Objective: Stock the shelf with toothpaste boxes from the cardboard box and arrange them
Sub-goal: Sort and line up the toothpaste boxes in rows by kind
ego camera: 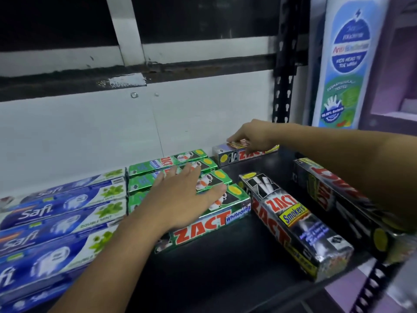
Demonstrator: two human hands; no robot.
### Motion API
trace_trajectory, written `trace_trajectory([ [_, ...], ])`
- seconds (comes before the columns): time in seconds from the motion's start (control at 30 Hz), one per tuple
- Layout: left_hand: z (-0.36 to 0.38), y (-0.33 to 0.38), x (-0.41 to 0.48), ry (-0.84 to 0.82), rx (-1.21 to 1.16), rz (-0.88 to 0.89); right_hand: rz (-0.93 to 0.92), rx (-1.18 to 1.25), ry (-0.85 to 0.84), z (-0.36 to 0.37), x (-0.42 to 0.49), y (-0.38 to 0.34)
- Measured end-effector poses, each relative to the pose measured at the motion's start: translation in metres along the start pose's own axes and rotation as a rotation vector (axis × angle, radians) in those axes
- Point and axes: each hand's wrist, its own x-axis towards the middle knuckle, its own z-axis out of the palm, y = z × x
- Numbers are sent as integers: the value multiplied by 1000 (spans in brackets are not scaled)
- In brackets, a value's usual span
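Toothpaste boxes lie flat on the black shelf (225, 274) across the middle of the frame. Nearest you, at lower right, the black Smokers box (300, 224) runs diagonally, its near end close to the shelf's front edge and its far end pointing up-left. A second black box (327, 193) lies beside it on the right, partly under your right forearm. Bare shelf opens at lower centre, between the Smokers box and the green Whitening box (209, 220), whose long axis runs left to right. Blue Safi boxes (56, 222) fill the lower left, side by side, lying the same way. Your left hand (180, 199) rests flat, fingers spread, on the Whitening box and the green boxes (146, 166) behind it. Farthest, against the white back wall (90, 123), your right hand (252, 135) curls its fingers over the far black box (234, 155) and grips it; that box also lies left to right.
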Motion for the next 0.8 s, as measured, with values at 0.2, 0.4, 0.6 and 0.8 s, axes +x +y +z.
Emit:
trace_trajectory([
  [0.2, -2, 1, -1, -29, -23, -10, -42, -22, 44, 1, 3, -6],
  [0.4, -3, 3, -3, -29, -26, -14, -49, -16, 74, 2, 4, -11],
  [0.6, -3, 2, -3, -23, -27, -10, -68, -20, 86, 4, 5, -12],
  [0.8, -3, 2, -2, -31, -27, -11, -101, -20, 93, 4, 7, -13],
])
